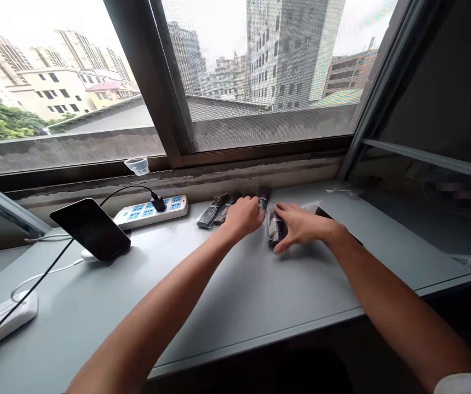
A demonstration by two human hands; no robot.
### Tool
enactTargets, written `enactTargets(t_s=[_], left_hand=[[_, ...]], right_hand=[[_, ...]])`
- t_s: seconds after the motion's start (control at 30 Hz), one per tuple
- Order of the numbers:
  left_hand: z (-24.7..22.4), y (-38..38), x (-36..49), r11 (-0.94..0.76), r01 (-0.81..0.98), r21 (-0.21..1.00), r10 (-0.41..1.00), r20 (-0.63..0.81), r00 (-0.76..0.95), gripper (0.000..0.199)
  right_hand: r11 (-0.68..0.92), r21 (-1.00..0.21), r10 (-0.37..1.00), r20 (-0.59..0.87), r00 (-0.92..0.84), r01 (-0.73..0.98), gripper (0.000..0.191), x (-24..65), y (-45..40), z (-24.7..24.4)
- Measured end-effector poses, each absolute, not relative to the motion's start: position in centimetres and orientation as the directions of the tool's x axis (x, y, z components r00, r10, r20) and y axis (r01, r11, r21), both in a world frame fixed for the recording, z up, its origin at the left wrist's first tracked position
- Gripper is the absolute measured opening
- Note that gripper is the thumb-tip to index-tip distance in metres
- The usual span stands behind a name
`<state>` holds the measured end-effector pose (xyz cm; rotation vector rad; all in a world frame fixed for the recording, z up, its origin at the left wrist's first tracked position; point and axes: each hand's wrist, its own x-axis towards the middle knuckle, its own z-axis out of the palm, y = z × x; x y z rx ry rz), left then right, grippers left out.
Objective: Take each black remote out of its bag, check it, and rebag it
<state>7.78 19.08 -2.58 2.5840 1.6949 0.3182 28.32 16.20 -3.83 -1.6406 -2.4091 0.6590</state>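
Knuckles, left hand [243, 215]: face upward; grip hidden.
Thumb and fingers, right hand [300, 224]: spread apart around dark packet [275, 229].

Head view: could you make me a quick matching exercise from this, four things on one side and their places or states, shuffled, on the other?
Things:
1. blue-socketed power strip
2. clear plastic cup
3. black-screened mobile device
4. right hand

Places or states:
A. propped at a tilt on the desk
B. spread at a dark plastic-wrapped bundle
C. has a black plug in it
D. at the lower edge of the window

Right pairs: 1-C, 2-D, 3-A, 4-B
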Motion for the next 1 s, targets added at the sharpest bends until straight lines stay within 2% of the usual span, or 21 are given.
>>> enactTargets(t_s=[0.07, 0.23, 0.33, 0.47, 0.6, 0.7, 0.77, 0.83, 1.0], left_hand=[[-2.6, 20.3, 9.5, -0.339, 0.933, 0.122, 0.939, 0.101, 0.328, 0.039], [-2.4, 22.3, 12.1, -0.230, 0.965, 0.124, 0.972, -0.010, 0.233, 0.038], [-1.8, 23.0, 12.1, -0.206, 0.963, 0.175, 0.973, -0.064, 0.220, 0.044], [-0.9, 23.0, 10.1, -0.182, 0.945, 0.272, 0.977, -0.060, 0.205, 0.048], [0.2, 22.0, 6.1, -0.216, 0.909, 0.356, 0.976, 0.065, 0.207, 0.033], [0.8, 20.8, 2.7, -0.295, 0.864, 0.408, 0.945, 0.257, 0.202, 0.046], [0.9, 20.0, 0.5, -0.425, 0.742, 0.519, 0.865, 0.474, 0.164, 0.054], [0.8, 19.3, -1.2, -0.557, 0.584, 0.590, 0.788, 0.598, 0.146, 0.056], [0.3, 17.8, -3.6, -0.707, 0.353, 0.613, 0.669, 0.742, 0.049, 0.059]], right_hand=[[0.310, -0.415, 0.906, -0.146, -0.398, 0.856, 0.126, 28.1, 15.8, -3.4], [0.371, -0.391, 0.894, -0.097, -0.438, 0.843, 0.102, 28.1, 16.0, -3.4], [0.391, -0.390, 0.893, -0.060, -0.446, 0.834, 0.095, 28.2, 16.2, -3.5], [0.364, -0.392, 0.903, -0.072, -0.423, 0.845, 0.098, 28.3, 16.2, -3.2], [0.335, -0.445, 0.909, -0.079, -0.409, 0.831, 0.093, 28.5, 16.5, -3.2], [0.309, -0.496, 0.919, -0.064, -0.389, 0.812, 0.097, 28.7, 17.2, -3.7], [0.317, -0.508, 0.919, -0.045, -0.392, 0.801, 0.101, 28.9, 17.8, -4.4], [0.338, -0.504, 0.916, -0.019, -0.402, 0.795, 0.100, 29.2, 18.4, -5.1], [0.364, -0.502, 0.928, 0.116, -0.355, 0.785, 0.095, 28.7, 18.6, -5.6]])
